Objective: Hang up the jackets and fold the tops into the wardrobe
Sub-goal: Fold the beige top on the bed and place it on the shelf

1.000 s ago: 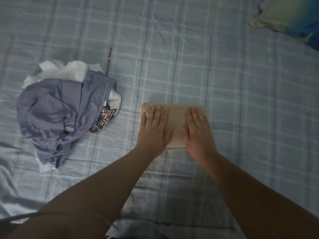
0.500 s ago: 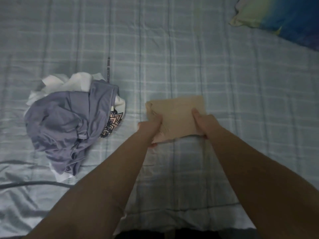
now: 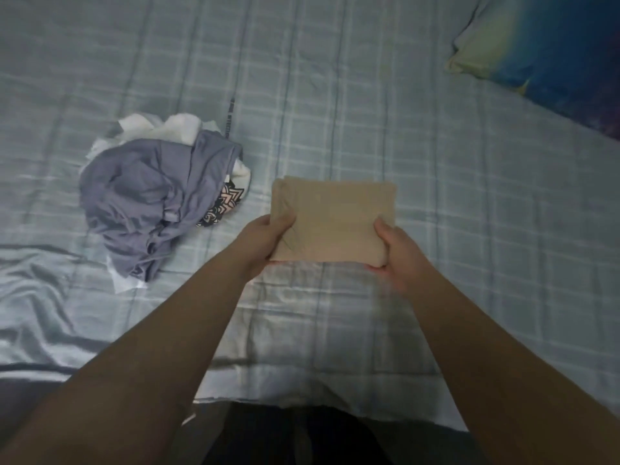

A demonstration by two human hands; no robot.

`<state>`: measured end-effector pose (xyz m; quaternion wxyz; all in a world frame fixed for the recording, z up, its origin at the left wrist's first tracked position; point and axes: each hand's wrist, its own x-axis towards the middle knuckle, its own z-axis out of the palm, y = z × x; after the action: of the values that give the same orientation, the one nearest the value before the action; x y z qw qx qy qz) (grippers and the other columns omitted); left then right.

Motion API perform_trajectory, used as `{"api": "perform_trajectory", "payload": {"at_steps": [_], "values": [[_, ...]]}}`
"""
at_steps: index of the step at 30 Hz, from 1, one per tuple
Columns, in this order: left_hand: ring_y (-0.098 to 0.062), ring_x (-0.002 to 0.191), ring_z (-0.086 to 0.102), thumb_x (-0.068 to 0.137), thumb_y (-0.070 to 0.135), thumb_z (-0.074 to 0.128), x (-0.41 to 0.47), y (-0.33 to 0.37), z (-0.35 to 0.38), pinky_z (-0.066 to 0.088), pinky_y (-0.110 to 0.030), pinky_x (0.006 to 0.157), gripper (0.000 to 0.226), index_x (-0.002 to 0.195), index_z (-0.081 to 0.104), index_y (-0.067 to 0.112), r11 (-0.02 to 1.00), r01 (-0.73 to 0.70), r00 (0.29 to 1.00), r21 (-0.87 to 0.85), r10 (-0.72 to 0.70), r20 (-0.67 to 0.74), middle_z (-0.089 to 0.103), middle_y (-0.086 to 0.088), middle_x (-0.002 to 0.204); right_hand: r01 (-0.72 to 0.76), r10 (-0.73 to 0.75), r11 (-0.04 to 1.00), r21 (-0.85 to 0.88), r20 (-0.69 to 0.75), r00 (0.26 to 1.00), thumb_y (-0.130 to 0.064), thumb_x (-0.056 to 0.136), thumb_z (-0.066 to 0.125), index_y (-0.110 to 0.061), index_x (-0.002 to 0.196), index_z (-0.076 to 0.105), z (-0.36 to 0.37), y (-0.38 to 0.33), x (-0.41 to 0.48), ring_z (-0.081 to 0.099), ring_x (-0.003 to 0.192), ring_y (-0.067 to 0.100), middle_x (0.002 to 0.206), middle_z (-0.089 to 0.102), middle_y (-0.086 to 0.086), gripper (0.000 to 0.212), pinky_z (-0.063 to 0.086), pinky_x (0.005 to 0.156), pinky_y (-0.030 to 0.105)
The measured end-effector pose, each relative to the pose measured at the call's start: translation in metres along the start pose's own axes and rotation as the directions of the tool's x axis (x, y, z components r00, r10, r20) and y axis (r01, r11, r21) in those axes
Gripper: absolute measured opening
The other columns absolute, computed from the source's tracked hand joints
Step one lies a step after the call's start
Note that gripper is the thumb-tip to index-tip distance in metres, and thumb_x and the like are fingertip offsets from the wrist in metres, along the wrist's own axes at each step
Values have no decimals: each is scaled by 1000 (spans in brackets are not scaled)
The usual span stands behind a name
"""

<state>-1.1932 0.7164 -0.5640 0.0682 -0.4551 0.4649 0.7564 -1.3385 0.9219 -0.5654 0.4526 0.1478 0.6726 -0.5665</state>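
A beige top (image 3: 332,218), folded into a flat rectangle, is held level just above the bed. My left hand (image 3: 268,238) grips its near left corner, thumb on top. At the near right corner my right hand (image 3: 391,248) grips it the same way. To the left lies a crumpled heap of clothes (image 3: 151,199): a grey-purple garment on top, white cloth and a black patterned piece underneath.
The bed (image 3: 335,95) is covered with a pale blue checked sheet, wrinkled at the left. A blue and yellow pillow (image 3: 550,48) lies at the far right corner. The bed's near edge runs just below my forearms, with dark floor beneath.
Both hands lay flat pressing the folded beige top onto the sheet; they have since gripped its near corners and lifted it off the bed.
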Motion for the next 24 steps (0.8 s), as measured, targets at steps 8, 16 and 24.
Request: {"api": "perform_trajectory", "payload": {"at_steps": [8,16,24], "values": [[-22,114,66,80,46,73,-199,78,20,54,-44,94,56,127,63,19,925,-371,918,82,379,-121,71,0,121,392,-357,909,-141,221,908,-11,96,52,-15,116,60,-4,-114,-187,66,95,21,111,69,8,21,51,81,37],[-13,106,68,48,101,49,-415,146,15,53,-38,96,103,114,70,25,814,-541,722,212,579,-379,71,4,117,695,-623,718,-35,412,665,-26,75,54,-23,102,65,44,-171,-364,61,95,18,100,69,-1,29,45,82,38],[-15,101,66,89,59,58,-545,123,-45,52,-37,93,44,108,71,22,674,-673,293,306,622,-726,72,3,106,809,-593,580,-99,629,502,-85,74,41,-26,110,65,165,-171,-460,67,99,11,107,70,-8,73,53,91,37]]}}
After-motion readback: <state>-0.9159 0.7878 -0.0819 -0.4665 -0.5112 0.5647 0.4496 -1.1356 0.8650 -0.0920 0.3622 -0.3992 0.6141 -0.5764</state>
